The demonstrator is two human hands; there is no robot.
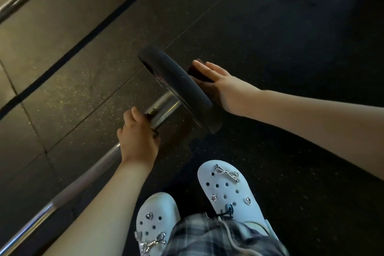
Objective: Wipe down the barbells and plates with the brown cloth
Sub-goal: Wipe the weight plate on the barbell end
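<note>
A steel barbell (68, 189) lies on the floor, running from the lower left up to a black plate (182, 87) on its sleeve. My left hand (137, 137) is wrapped around the bar just inside the sleeve collar. My right hand (224, 89) reaches around the plate's outer face, fingers spread flat, and presses a dark brown cloth (197, 74) against it. Most of the cloth is hidden behind the plate and under my palm.
A second barbell (16, 0) lies on the lighter floor at the top left. Dark speckled rubber mats (270, 37) cover the floor. My feet in pale clogs (226, 191) stand close to the plate, at the bottom centre.
</note>
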